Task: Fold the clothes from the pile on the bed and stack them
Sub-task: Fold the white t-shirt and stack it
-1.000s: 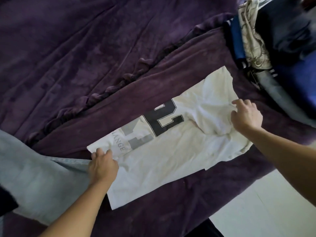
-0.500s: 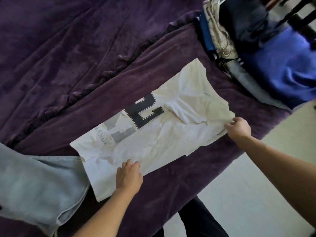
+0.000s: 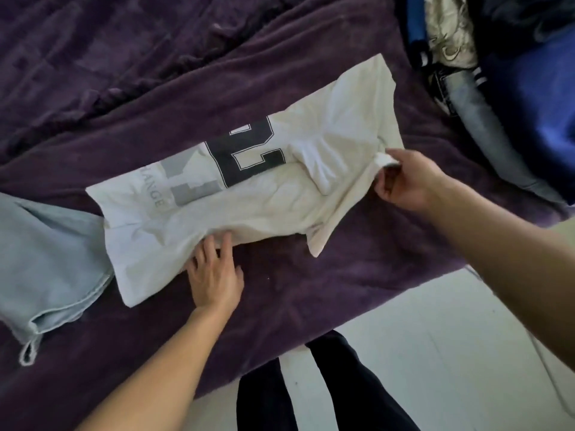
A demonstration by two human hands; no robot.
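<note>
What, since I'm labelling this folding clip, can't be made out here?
Head view only.
Print on the white T-shirt: the fold covers part of number and word.
Fingertips of the left hand: under or against the fold, unclear.
The clothes pile: blurred, cut by top and right edges.
The light blue garment: cut by left edge.

Bare forearms (image 3: 155, 365); seemingly black trousers (image 3: 351, 381).

Single head-worn wide-angle view, looking steeply down, close over bed (image 3: 311, 293) edge.
</note>
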